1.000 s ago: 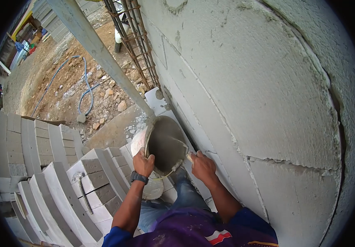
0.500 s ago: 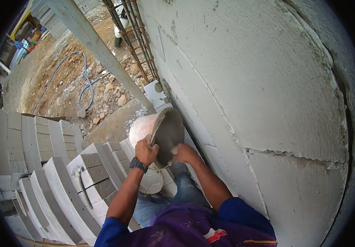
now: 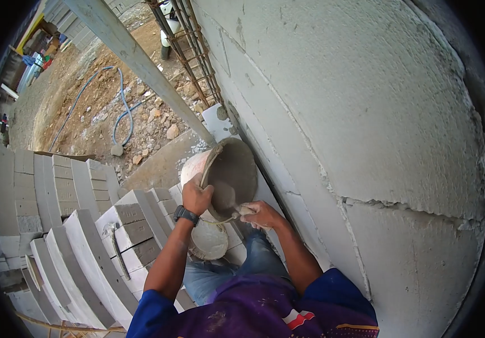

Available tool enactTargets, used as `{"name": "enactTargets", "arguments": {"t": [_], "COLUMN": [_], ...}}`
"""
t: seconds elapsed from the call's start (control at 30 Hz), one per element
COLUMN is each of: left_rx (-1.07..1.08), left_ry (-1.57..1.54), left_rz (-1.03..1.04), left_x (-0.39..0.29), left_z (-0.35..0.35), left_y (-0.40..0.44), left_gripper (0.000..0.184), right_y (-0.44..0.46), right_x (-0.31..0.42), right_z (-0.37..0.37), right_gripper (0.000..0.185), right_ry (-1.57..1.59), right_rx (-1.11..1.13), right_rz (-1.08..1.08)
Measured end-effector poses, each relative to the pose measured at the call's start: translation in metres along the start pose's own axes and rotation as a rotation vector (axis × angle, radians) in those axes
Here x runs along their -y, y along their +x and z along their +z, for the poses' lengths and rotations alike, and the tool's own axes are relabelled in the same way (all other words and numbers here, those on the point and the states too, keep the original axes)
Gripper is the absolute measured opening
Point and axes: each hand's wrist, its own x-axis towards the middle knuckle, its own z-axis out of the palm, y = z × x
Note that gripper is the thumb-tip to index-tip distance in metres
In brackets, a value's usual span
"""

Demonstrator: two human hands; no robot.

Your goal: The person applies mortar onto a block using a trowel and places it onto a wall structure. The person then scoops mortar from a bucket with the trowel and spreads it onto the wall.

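A mortar-caked bucket [image 3: 194, 167] is tilted with its mouth toward the wall, grey mortar [image 3: 237, 174] inside. My left hand [image 3: 197, 197], a watch on its wrist, is closed on the bucket's rim. My right hand [image 3: 262, 215] is closed round the handle of a trowel [image 3: 225, 197], whose blade is inside the bucket's mouth. Below the bucket lies a round, mortar-smeared lid or container [image 3: 208, 241], close to my legs.
A grey block wall [image 3: 366, 129] rises on the right. Stacked light blocks [image 3: 93, 259] fill the left, with a hooked tool [image 3: 118, 253] on them. Ahead are a slanted pole [image 3: 141, 73], rebar [image 3: 194, 56], a blue hose [image 3: 127, 107] and rubble.
The bucket tipped further toward the wall, then turned its mouth back up somewhat. My right hand went into the bucket's mouth and has drawn back to its lower edge with the trowel.
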Motion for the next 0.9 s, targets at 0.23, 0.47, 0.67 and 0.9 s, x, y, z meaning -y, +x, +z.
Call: {"name": "enactTargets", "arguments": {"t": [0.23, 0.47, 0.67, 0.9], "left_rx": [-0.117, -0.204, -0.201, -0.185], "left_ry": [-0.414, -0.384, -0.318, -0.28], "left_rz": [-0.357, -0.348, -0.239, -0.227], "left_x": [0.055, 0.046, 0.032, 0.04], "left_z": [0.014, 0.021, 0.018, 0.021], "left_y": [0.002, -0.016, -0.017, -0.012], "left_gripper": [0.019, 0.018, 0.021, 0.019], "right_y": [-0.044, 0.018, 0.122, -0.024], "right_x": [0.017, 0.082, 0.063, 0.032], "right_z": [-0.008, -0.038, -0.043, -0.008], "right_gripper": [0.051, 0.02, 0.025, 0.037], "right_ry": [0.108, 0.77, 1.302, 1.046], "right_rx": [-0.203, -0.164, -0.018, 0.017], "right_rz": [-0.135, -0.193, -0.199, -0.253]}}
